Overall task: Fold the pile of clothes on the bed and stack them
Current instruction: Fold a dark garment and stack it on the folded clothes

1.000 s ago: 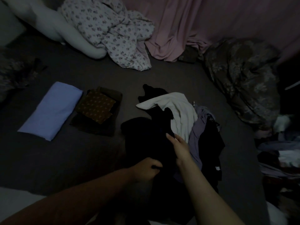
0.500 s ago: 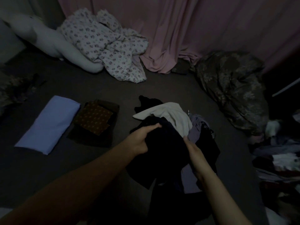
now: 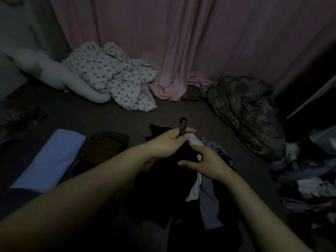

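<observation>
At far left, a folded pale blue garment (image 3: 49, 159) lay flat on the dark bed (image 3: 112, 117), and just beside it to the right sat a small stack topped by a folded brown patterned piece (image 3: 101, 149). Behind these, against the pink curtain (image 3: 181, 42), rested a long white pillow (image 3: 54, 77) and a crumpled floral blanket (image 3: 116, 79). At centre, your left hand (image 3: 163, 144) was raised above the bed, its thumb and fingers pinching a thin loop at the top of a black garment (image 3: 163, 186), which hung from that grip down to the bed in front of you. Your right hand (image 3: 205, 164) hovered just right of the black garment with fingers loosely spread and holding nothing; whether its fingertips touched the cloth could not be told in the dim light. Beneath and beside it lay the unfolded pile of clothes (image 3: 209, 197), showing white, grey-lilac and black pieces. Farther right, a dark mottled blanket (image 3: 245, 113) was heaped near the curtain, and a jumble of mixed laundry (image 3: 309, 188) lay at the right edge.
</observation>
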